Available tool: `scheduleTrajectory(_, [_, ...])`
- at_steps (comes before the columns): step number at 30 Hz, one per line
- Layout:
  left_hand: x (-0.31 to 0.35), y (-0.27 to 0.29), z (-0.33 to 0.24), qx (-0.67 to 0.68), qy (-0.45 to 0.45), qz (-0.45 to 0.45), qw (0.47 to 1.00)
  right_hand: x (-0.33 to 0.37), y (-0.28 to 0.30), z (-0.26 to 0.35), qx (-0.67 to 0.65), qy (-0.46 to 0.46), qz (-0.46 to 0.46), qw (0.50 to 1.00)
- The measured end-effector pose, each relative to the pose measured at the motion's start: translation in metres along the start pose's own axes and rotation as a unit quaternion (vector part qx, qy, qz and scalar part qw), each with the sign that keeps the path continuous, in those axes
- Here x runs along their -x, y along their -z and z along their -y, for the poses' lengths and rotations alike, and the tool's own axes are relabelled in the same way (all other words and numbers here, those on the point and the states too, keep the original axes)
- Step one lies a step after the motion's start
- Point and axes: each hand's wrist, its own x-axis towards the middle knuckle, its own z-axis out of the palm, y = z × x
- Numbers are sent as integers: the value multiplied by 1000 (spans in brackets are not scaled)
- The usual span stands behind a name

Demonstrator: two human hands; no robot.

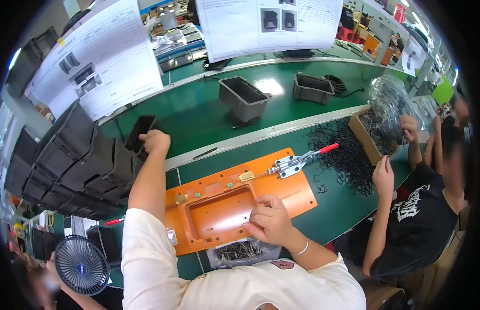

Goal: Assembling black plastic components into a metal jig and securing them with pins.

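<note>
My left hand (156, 140) reaches out to the far left, its fingers closed on the rim of a dark grey plastic box (138, 130). That box stands beside a tall stack of similar boxes (77, 155). My right hand (271, 219) hovers over the right side of an orange fixture plate (296, 192), fingers curled together in a pinch; whatever they hold is too small or hidden to make out. The fixture has a rectangular recess, small brass blocks (247, 176) and a metal toggle clamp (289, 166) with a red handle.
Two grey boxes (245, 98) (312, 88) stand on the green surface beyond a pale rail. A heap of black clips (343, 155) lies right, near a cardboard box (365, 135) and a co-worker's hands (384, 176). A bag of small metal parts (240, 251) sits before me; a fan (82, 265) is left.
</note>
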Motion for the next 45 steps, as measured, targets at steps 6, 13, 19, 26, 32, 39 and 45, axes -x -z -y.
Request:
scheduleTrajectory(6, [92,59,-12,-26,-351,52,935,-4,3,1,-32,-8,7,999])
scheduleTrajectory(13, [231,162,49,14,-568,91,818,2,3,4,-96,-64,-107,987])
scheduleTrajectory(19, [307,183,109,-35,-640,127,757,13,0,-5,-230,-117,-122,958])
scheduleTrajectory(26, [322,181,130,-106,-626,138,760,8,4,-11,-90,18,-53,994])
scheduleTrajectory(32, [304,181,124,-24,-631,123,766,15,20,-4,-19,-77,-106,991])
scheduleTrajectory(39, [283,142,129,-7,-641,176,747,69,101,-84,298,-452,-86,836])
scheduleTrajectory(45, [282,117,146,20,-630,150,762,94,96,-109,207,-383,-68,898])
